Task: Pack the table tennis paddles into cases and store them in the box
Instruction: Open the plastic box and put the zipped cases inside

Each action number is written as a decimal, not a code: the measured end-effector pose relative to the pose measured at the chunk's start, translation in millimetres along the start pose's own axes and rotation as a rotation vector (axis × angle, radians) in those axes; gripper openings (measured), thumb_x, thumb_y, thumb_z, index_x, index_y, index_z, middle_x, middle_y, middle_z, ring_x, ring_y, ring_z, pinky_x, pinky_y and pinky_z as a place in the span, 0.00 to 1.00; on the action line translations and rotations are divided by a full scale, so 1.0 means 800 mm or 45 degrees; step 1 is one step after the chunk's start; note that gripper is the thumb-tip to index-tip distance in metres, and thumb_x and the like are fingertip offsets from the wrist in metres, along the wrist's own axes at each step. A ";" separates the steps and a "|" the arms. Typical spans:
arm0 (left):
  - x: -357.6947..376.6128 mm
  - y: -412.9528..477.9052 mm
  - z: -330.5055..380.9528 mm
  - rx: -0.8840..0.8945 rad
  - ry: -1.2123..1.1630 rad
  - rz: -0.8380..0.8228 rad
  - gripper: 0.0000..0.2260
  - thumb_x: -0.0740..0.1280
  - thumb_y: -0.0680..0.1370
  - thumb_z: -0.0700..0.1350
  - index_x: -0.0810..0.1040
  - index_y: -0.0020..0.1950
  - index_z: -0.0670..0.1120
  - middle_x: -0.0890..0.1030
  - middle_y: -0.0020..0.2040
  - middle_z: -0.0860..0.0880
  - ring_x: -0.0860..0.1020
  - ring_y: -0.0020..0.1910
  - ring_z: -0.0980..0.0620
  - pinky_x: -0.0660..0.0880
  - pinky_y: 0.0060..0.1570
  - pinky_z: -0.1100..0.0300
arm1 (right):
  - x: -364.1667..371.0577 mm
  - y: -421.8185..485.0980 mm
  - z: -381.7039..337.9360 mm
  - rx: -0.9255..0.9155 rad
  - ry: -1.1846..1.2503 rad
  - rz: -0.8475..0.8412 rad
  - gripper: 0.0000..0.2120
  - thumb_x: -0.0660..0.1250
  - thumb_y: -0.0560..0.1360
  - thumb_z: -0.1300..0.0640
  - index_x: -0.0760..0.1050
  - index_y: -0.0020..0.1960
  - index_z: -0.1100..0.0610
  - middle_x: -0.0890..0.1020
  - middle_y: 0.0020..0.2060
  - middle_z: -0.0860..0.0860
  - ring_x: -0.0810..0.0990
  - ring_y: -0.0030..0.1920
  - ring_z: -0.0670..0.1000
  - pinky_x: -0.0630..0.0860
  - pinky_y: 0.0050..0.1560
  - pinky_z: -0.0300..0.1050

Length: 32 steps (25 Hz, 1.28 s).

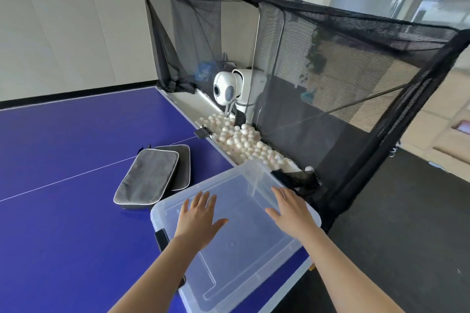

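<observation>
Our left hand (197, 216) and right hand (292, 211) are lying flat on the lid of the clear box (241, 262), fingers straight and spread apart. The blue table (63, 160) is holding the box at 5 o'clock. A black net (330, 58) is standing at 1 o'clock. Two grey cases (148, 180) are lying at the box's 10 o'clock, just beside it, one partly on the other.
</observation>
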<state>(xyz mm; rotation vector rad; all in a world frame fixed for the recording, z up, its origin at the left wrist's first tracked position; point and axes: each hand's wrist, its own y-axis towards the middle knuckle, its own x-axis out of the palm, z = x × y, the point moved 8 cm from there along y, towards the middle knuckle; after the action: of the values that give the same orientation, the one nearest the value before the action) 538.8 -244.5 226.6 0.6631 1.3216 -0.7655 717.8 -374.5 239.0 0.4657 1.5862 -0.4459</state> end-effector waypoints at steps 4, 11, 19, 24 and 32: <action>0.031 -0.015 -0.034 -0.174 -0.068 -0.001 0.40 0.37 0.78 0.67 0.80 0.60 0.43 0.81 0.60 0.44 0.78 0.62 0.43 0.74 0.59 0.44 | 0.014 0.047 0.032 -0.040 0.117 -0.001 0.31 0.56 0.80 0.44 0.52 0.77 0.57 0.62 0.73 0.53 0.61 0.73 0.53 0.61 0.71 0.46; 0.044 -0.106 -0.072 -0.965 -0.320 0.441 0.39 0.52 0.75 0.70 0.59 0.77 0.45 0.61 0.77 0.47 0.55 0.77 0.48 0.54 0.73 0.51 | 0.047 0.118 0.096 -0.071 0.504 0.005 0.33 0.64 0.77 0.47 0.57 0.75 0.61 0.65 0.72 0.57 0.63 0.73 0.56 0.60 0.70 0.49; 0.080 -0.158 -0.059 -1.527 -1.142 0.405 0.33 0.73 0.71 0.56 0.64 0.72 0.50 0.77 0.57 0.49 0.76 0.51 0.47 0.72 0.43 0.56 | 0.099 0.141 0.126 0.055 0.898 -0.209 0.30 0.67 0.75 0.46 0.68 0.68 0.65 0.75 0.62 0.61 0.71 0.66 0.61 0.68 0.64 0.52; 0.090 -0.163 -0.060 -1.566 -1.488 0.586 0.23 0.77 0.70 0.48 0.74 0.62 0.49 0.80 0.51 0.48 0.79 0.47 0.47 0.77 0.44 0.53 | 0.106 0.143 0.128 0.071 1.132 -0.261 0.26 0.66 0.77 0.49 0.69 0.67 0.65 0.77 0.60 0.61 0.72 0.65 0.62 0.69 0.61 0.51; 0.095 -0.165 -0.052 -1.446 -1.905 0.692 0.19 0.77 0.68 0.40 0.81 0.57 0.52 0.85 0.49 0.44 0.83 0.48 0.39 0.80 0.50 0.44 | 0.108 0.143 0.132 0.087 1.313 -0.269 0.14 0.67 0.76 0.50 0.79 0.56 0.58 0.81 0.45 0.48 0.79 0.53 0.53 0.72 0.55 0.45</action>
<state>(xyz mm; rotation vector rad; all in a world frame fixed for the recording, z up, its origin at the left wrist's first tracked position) 414.5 -298.3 145.6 -0.4850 -0.0063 0.1232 863.8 -333.4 145.7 0.6309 2.6381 -0.4424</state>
